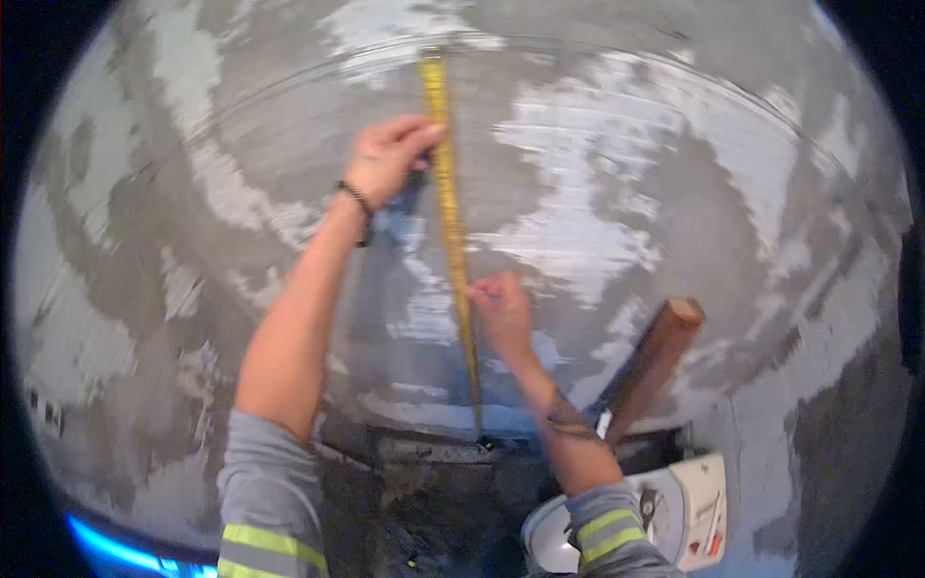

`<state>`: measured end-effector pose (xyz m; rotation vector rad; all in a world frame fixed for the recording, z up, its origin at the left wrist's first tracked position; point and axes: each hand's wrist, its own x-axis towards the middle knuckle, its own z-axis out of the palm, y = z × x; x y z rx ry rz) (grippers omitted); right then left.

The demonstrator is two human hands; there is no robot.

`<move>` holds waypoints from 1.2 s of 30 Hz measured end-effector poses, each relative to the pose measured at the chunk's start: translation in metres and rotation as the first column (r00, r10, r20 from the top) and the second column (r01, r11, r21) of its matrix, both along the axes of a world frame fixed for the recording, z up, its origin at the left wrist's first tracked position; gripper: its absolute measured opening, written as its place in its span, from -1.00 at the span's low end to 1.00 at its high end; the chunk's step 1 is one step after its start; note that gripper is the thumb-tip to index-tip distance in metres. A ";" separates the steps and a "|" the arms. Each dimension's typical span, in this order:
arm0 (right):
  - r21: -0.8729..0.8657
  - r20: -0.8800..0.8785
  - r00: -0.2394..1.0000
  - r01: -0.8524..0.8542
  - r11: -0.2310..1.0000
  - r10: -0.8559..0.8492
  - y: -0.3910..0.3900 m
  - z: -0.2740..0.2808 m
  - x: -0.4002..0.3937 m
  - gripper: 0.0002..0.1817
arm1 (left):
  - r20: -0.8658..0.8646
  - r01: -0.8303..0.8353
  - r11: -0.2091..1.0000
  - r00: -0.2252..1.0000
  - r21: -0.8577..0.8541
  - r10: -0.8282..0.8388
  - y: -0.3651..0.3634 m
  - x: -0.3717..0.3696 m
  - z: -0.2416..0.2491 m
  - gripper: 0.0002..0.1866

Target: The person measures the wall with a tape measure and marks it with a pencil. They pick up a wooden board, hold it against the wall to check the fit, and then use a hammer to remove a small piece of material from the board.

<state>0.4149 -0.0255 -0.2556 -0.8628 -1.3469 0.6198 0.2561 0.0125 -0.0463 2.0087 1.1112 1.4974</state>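
A yellow tape measure blade [449,212] runs nearly upright against a grey, patchy plastered wall [674,222], from near a thin line high up down to the wall's foot. My left hand [390,159] pinches the blade near its upper end, thumb and fingers closed on its edge. Lower down, my right hand [503,306] is closed beside the blade's right edge, its fingertips at or close to it. Something small and bluish shows between the right fingers, too blurred to make out.
A brown wooden post [655,361] leans at the lower right. Below it stands a white bucket-like container [699,511] with small items on its top. Dark floor [424,511] lies at the wall's foot. A blue light strip [120,547] glows at the lower left.
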 end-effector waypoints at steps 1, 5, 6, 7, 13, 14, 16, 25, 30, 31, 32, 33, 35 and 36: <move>0.204 0.073 0.991 0.092 0.975 -0.109 0.013 -0.016 -0.002 -0.81 | -0.029 0.061 0.997 0.998 -0.044 -0.063 0.011 -0.009 0.001 -0.69; 0.119 0.085 0.970 0.217 0.969 -0.227 0.023 -0.019 -0.001 -0.78 | -0.018 0.070 0.997 0.997 -0.015 -0.071 0.013 -0.004 0.003 -0.72; 0.063 0.089 0.974 0.202 0.977 -0.207 0.016 -0.014 -0.005 -0.76 | -0.002 0.074 0.997 0.997 0.021 -0.074 0.016 -0.006 -0.001 -0.74; 0.063 0.088 0.970 0.223 0.973 -0.228 0.012 -0.007 -0.006 -0.76 | -0.002 0.094 0.995 0.996 0.021 -0.094 0.021 -0.008 -0.001 -0.74; 0.167 0.121 0.944 0.286 0.944 -0.308 0.025 -0.023 -0.009 -0.76 | -0.019 0.095 0.992 0.995 0.082 -0.094 0.027 -0.002 -0.003 -0.76; 0.184 0.119 0.944 0.283 0.941 -0.307 0.031 -0.030 -0.015 -0.75 | -0.093 0.049 0.995 0.995 0.085 -0.041 0.024 -0.004 -0.004 -0.78; 0.111 0.179 0.955 0.217 0.970 -0.235 0.030 -0.026 -0.015 -0.70 | -0.102 0.051 0.993 0.994 0.110 -0.040 0.020 -0.003 -0.001 -0.75; 0.043 0.078 0.975 0.203 0.978 -0.206 0.022 -0.022 -0.022 -0.59 | 0.153 0.277 0.959 0.947 0.062 -0.284 0.019 -0.003 -0.005 -0.82; 0.055 -0.004 0.987 0.162 0.985 -0.162 0.046 -0.043 -0.019 -0.60 | 0.182 0.261 0.962 0.945 0.078 -0.271 0.021 -0.002 -0.006 -0.80; 0.068 -0.007 0.987 0.161 0.985 -0.160 0.047 -0.045 -0.019 -0.60 | 0.178 0.259 0.961 0.946 0.091 -0.272 0.021 -0.003 -0.005 -0.80; 0.066 -0.075 0.988 0.137 0.988 -0.132 0.046 -0.044 -0.020 -0.60 | 0.172 0.258 0.961 0.947 0.101 -0.272 0.021 -0.003 -0.005 -0.80; 0.064 -0.141 0.985 0.113 0.992 -0.103 0.046 -0.042 -0.020 -0.58 | 0.167 0.257 0.960 0.948 0.110 -0.273 0.021 -0.003 -0.004 -0.79; 0.080 -0.133 0.984 0.129 0.988 -0.117 0.045 -0.040 -0.021 -0.59 | 0.169 0.244 0.966 0.952 0.084 -0.255 0.021 -0.003 -0.004 -0.79; 0.089 -0.122 0.984 0.144 0.986 -0.133 0.045 -0.038 -0.022 -0.59 | 0.183 0.245 0.966 0.949 0.079 -0.255 0.021 -0.003 -0.004 -0.79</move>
